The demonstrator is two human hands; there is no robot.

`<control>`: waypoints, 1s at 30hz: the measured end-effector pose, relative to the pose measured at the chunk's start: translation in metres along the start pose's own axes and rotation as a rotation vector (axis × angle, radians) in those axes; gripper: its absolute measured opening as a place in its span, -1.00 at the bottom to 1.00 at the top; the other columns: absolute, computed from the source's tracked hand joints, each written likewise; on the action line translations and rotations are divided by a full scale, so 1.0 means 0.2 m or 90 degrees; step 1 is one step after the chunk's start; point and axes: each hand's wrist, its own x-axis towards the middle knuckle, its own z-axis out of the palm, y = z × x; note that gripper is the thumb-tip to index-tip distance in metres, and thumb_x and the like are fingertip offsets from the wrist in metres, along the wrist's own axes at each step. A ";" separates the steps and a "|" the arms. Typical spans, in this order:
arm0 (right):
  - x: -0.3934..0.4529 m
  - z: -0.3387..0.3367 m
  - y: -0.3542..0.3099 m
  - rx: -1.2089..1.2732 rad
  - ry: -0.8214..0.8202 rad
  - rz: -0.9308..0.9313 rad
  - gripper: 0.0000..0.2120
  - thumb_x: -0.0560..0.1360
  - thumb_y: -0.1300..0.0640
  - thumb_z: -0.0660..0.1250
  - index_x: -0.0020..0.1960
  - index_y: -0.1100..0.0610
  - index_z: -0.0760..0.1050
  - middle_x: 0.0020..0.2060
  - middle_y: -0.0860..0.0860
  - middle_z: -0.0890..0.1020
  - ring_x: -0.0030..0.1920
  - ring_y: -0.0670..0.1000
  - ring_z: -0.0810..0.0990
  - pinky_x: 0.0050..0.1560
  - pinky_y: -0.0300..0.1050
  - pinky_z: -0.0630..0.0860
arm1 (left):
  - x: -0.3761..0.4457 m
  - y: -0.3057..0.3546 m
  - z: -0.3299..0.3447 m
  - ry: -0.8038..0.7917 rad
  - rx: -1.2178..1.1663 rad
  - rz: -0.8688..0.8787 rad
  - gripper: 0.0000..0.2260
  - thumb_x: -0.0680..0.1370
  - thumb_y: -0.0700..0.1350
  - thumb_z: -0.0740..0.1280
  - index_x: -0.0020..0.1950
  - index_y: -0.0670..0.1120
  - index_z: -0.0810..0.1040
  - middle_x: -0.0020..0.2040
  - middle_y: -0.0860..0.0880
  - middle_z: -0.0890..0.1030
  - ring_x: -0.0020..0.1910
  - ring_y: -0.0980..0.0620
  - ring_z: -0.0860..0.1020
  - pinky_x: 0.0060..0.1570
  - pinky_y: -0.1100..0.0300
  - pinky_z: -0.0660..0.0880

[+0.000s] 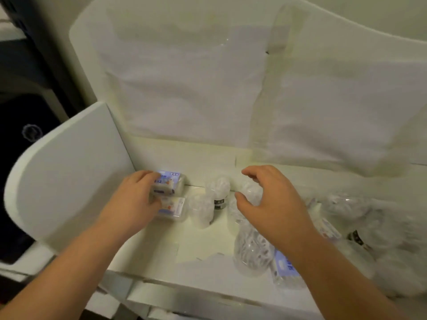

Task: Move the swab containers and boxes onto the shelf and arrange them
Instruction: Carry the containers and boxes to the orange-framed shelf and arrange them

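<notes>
On the white shelf, two clear swab boxes lie at the back left: one with a blue label stacked on another with a pale label. My left hand grips the upper box with curled fingers. Upright clear swab containers stand beside them, one front and one with a dark band. My right hand hovers with curved fingers over a further clear container, and contact is unclear. A clear container and a blue-labelled box lie under my right forearm.
A heap of clear swab containers fills the right of the shelf. A white side panel walls the left, and a back panel covered with white cloth rises behind. The shelf's front edge is chipped.
</notes>
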 end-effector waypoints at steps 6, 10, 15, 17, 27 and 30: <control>0.03 0.11 -0.07 -0.020 0.013 -0.006 -0.64 0.45 0.03 0.43 0.23 -0.04 0.50 0.06 -0.23 0.49 0.11 -0.18 0.48 0.14 -0.32 0.34 | 0.15 -0.08 0.06 -0.035 -0.013 0.073 -0.37 0.31 0.12 0.30 0.37 -0.03 0.45 0.27 0.01 0.46 0.30 -0.10 0.39 0.28 0.09 0.34; 0.04 0.16 -0.09 -0.029 0.007 -0.009 -0.66 0.45 0.03 0.42 0.21 -0.06 0.49 0.07 -0.23 0.50 0.10 -0.18 0.47 0.14 -0.34 0.33 | 0.19 -0.11 0.06 -0.061 -0.035 0.055 -0.37 0.31 0.23 0.31 0.36 0.08 0.44 0.20 0.08 0.39 0.21 0.00 0.41 0.24 0.14 0.38; 0.05 0.21 -0.14 -0.035 -0.010 -0.031 -0.65 0.47 0.00 0.41 0.23 -0.07 0.47 0.10 -0.23 0.48 0.13 -0.18 0.45 0.17 -0.33 0.32 | 0.22 -0.14 0.05 -0.104 -0.055 0.050 -0.40 0.34 0.23 0.41 0.33 0.06 0.45 0.14 0.11 0.43 0.12 0.10 0.45 0.15 0.19 0.41; 0.06 0.23 -0.17 -0.031 -0.030 -0.042 -0.64 0.48 0.00 0.40 0.25 -0.07 0.47 0.13 -0.21 0.49 0.16 -0.16 0.46 0.20 -0.29 0.34 | 0.22 -0.13 0.04 -0.100 -0.048 0.058 -0.44 0.35 0.23 0.42 0.28 0.05 0.46 0.09 0.13 0.49 0.06 0.11 0.47 0.04 0.19 0.43; 0.16 0.39 -0.38 -0.208 -0.229 -0.216 -0.66 0.50 -0.01 0.33 0.25 0.04 0.45 0.15 -0.04 0.47 0.18 0.04 0.43 0.11 -0.02 0.46 | 0.09 -0.08 -0.12 0.173 -0.271 -0.025 -0.63 0.40 0.20 0.41 0.12 0.07 0.49 0.00 0.12 0.53 -0.04 0.21 0.50 -0.13 0.23 0.45; 0.23 0.47 -0.45 -0.335 -0.305 -0.267 -0.73 0.49 0.06 0.37 0.16 0.10 0.47 0.07 0.02 0.49 0.11 0.08 0.48 -0.12 -0.06 0.35 | 0.07 -0.10 -0.15 0.203 -0.293 -0.056 -0.58 0.37 0.21 0.37 0.16 0.05 0.50 0.02 0.09 0.57 0.02 0.09 0.54 -0.02 0.05 0.53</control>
